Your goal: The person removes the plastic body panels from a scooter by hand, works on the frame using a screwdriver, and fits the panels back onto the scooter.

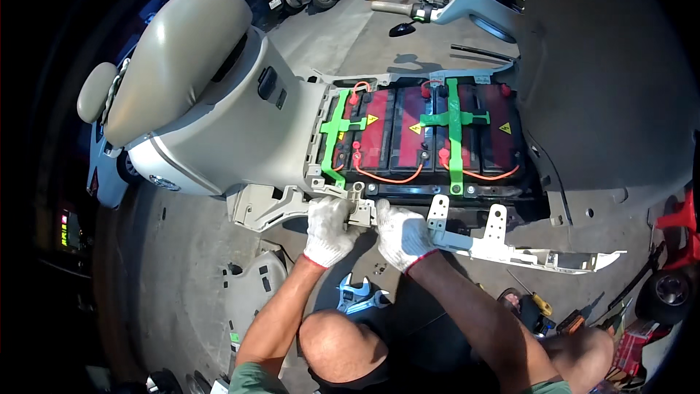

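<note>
Both my hands wear white knit gloves with red cuffs. They grip a long cream plastic side trim [543, 257] along the near side of a scooter's floor section. My left hand [328, 232] is closed round its left part, and my right hand [405, 236] is wrapped round it just to the right. Most fingertips are hidden behind the gloves and the trim. Two upright tabs with holes stand on the trim's right part. Just beyond lie several red and black batteries [375, 138], joined by orange wires. Green brackets [455, 138] cross over them.
The scooter's cream body [288, 120] and seat [182, 51] rise at left, a grey front panel [605, 80] at right. Adjustable wrenches [357, 295] and a yellow-handled screwdriver [541, 303] lie on the floor near my legs. A loose cream panel [251, 288] rests at lower left.
</note>
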The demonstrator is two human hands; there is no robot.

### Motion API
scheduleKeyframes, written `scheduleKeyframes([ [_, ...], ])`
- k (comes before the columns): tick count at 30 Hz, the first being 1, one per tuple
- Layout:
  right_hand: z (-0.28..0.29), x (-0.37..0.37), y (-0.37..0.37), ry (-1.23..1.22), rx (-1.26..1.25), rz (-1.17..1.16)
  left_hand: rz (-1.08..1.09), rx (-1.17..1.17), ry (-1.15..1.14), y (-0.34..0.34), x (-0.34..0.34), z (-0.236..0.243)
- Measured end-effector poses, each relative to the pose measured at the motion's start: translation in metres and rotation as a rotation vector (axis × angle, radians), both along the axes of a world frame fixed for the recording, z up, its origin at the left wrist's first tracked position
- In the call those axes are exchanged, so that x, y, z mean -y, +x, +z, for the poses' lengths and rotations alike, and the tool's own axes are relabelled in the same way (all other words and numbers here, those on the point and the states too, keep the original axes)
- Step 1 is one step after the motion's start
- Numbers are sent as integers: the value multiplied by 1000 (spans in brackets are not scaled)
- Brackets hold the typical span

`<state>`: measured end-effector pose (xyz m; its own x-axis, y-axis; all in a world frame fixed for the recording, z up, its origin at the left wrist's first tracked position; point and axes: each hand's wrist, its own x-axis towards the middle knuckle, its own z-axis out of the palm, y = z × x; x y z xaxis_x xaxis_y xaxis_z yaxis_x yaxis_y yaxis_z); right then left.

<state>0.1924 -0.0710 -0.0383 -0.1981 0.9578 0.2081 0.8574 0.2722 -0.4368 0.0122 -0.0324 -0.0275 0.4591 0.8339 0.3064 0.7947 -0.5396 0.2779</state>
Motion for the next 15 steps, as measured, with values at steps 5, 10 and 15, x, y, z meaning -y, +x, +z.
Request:
scheduleKeyframes([
  [5,-4,-1,-5,4,-23,-10,-8,-3,55,1,0,1],
  [10,-2,-3,-7,-91,2,-8,-57,67,107,-1,-1,9],
  [15,6,-8,-13,-247,105,-11,-137,67,27,-12,-1,19],
])
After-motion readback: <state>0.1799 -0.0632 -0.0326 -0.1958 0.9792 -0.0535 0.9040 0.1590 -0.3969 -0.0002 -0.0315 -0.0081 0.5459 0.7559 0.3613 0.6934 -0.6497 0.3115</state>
